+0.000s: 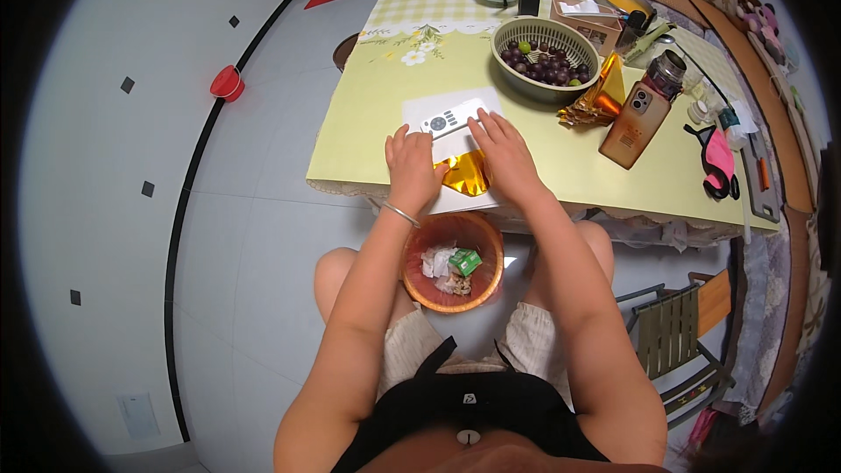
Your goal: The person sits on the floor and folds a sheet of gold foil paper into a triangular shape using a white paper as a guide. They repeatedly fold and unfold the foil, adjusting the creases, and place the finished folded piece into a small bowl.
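A white remote control (pixel 469 114) with dark buttons lies slantwise on a white paper sheet (pixel 416 110) near the table's front edge. Just nearer to me, a piece of shiny gold foil (pixel 466 175) rests on the paper between my hands. My left hand (pixel 410 162) lies with its fingers stretched at the remote's left end, its thumb against the foil's left side. On the other side my right hand (pixel 508 153) is spread, fingertips at the remote's right end, palm beside the foil. What lies under the palms is hidden.
A basket of grapes (pixel 517 88) stands beyond, with crumpled gold wrapping (pixel 591 105), a smartphone (pixel 635 125) leaning on a jar (pixel 667 70), and a pink-and-black item (pixel 718 162) to its right. Below the table edge, between my knees, sits a bin (pixel 412 285) holding rubbish. A folding chair (pixel 670 333) is at right.
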`<state>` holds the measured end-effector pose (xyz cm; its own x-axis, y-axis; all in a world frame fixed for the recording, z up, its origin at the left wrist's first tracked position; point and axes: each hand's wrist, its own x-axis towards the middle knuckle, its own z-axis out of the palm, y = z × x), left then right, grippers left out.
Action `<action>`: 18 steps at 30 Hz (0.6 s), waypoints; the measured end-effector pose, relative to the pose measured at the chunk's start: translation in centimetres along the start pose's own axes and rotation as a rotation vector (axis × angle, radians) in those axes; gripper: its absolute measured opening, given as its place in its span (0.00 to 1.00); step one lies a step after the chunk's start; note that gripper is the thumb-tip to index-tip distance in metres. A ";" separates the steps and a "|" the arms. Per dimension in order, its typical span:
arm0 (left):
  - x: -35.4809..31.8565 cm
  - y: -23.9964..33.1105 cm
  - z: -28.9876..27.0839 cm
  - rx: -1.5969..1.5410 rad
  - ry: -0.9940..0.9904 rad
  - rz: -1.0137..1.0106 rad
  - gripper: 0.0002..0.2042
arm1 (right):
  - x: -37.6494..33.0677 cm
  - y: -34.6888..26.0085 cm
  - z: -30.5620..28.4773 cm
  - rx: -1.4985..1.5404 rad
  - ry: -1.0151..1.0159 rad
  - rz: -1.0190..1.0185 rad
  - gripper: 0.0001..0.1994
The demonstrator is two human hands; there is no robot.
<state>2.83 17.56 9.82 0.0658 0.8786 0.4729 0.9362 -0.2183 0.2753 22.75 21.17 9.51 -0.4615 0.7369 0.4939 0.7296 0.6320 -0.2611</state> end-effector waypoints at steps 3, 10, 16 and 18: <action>0.5 -0.2 -0.3 0.030 -0.070 -0.020 0.21 | 0.3 0.7 0.6 0.033 0.003 -0.053 0.35; 0.9 0.8 -0.8 -0.043 -0.051 0.250 0.07 | 1.3 0.4 -1.4 0.071 -0.143 -0.119 0.31; -1.8 1.1 1.6 -0.044 0.004 0.294 0.11 | 0.6 0.9 -0.5 0.044 -0.272 -0.200 0.21; -2.6 1.0 2.1 -0.031 -0.065 0.280 0.17 | -0.5 1.6 0.4 0.154 -0.234 -0.149 0.20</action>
<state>4.29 16.01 7.10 0.3428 0.8078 0.4795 0.8677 -0.4679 0.1678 23.95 21.91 8.47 -0.6745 0.6571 0.3365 0.5685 0.7531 -0.3310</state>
